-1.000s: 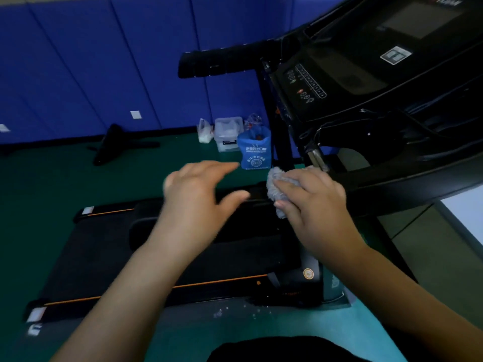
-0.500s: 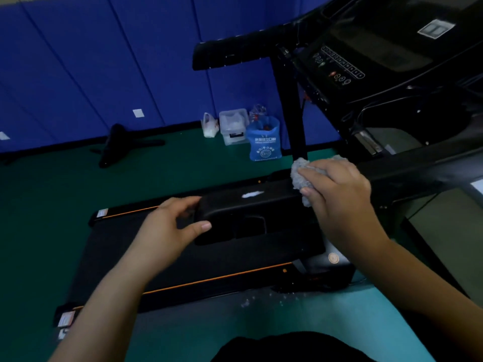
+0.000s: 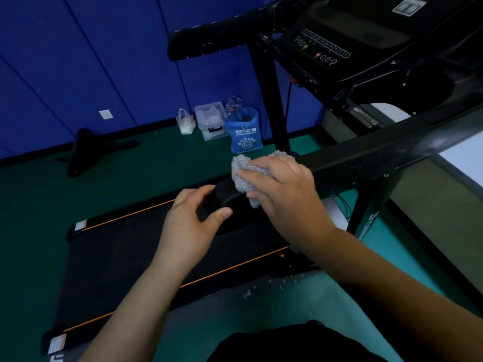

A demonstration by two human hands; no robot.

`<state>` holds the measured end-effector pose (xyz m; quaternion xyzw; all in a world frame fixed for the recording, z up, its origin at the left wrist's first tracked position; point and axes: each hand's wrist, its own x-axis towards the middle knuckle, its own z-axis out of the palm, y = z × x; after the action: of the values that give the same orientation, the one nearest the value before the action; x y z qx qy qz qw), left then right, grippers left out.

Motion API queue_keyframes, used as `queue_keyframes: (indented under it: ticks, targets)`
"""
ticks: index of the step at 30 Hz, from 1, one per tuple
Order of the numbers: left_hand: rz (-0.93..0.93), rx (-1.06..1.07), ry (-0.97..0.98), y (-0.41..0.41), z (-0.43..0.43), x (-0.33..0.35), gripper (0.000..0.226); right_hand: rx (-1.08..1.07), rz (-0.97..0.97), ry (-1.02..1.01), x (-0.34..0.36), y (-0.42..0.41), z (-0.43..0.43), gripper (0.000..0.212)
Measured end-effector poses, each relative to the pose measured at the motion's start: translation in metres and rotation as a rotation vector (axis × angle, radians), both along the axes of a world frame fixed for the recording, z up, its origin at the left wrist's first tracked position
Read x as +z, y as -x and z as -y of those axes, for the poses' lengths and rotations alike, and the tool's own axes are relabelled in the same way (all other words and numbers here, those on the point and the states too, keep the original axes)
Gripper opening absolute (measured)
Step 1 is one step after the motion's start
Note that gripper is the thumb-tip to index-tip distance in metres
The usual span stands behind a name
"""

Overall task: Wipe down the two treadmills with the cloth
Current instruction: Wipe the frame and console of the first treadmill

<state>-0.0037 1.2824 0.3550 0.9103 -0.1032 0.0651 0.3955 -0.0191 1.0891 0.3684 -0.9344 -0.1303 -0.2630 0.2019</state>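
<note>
A black treadmill handrail [image 3: 371,158] runs from the right toward the middle of the head view. My right hand [image 3: 285,189] grips a bunched grey cloth [image 3: 241,173] and presses it on the rail's near end. My left hand [image 3: 193,223] curls around the rounded tip of that rail, thumb underneath. The treadmill's console [image 3: 347,40] with its buttons sits at the upper right. A second, flat treadmill [image 3: 125,254] with orange edge stripes lies on the floor under my hands.
A blue bag [image 3: 244,130], a clear plastic box [image 3: 210,120] and a small white bag [image 3: 186,124] stand by the blue padded wall. A black stand [image 3: 86,150] lies on the green floor at left. The other handrail [image 3: 217,37] crosses overhead.
My left hand has moved from hovering open above the rail to gripping its end. My right hand has slid the cloth along the rail toward the tip.
</note>
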Motion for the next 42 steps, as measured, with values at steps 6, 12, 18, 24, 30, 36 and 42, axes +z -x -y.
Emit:
queue_keyframes:
  ticks: [6,12,18,24,30,36,42]
  targets:
    - [-0.019,-0.005,-0.033,0.000,0.001,0.004,0.051,-0.216,0.040,-0.023,0.005,-0.004,0.052,0.033]
    - [0.012,-0.005,-0.055,0.000,0.000,0.003,0.052,-0.060,0.101,0.021,0.005,-0.003,-0.015,0.033]
    - [0.003,-0.021,-0.066,-0.001,-0.001,0.008,0.053,0.023,0.057,0.024,-0.003,-0.004,0.000,0.037]
    - [0.022,-0.120,-0.095,-0.001,0.002,0.023,0.064,-0.246,0.196,0.050,-0.017,0.007,0.079,0.036]
    - [0.034,-0.114,-0.062,-0.003,0.019,0.032,0.037,-0.611,0.340,-0.633,-0.041,0.031,0.094,0.036]
    - [-0.006,-0.028,-0.036,0.001,0.028,0.030,0.031,-0.501,0.285,-0.634,-0.054,0.018,0.067,0.052]
    - [-0.038,0.013,-0.012,0.006,0.031,0.032,0.030,-0.649,0.281,-0.886,-0.045,0.008,0.100,0.055]
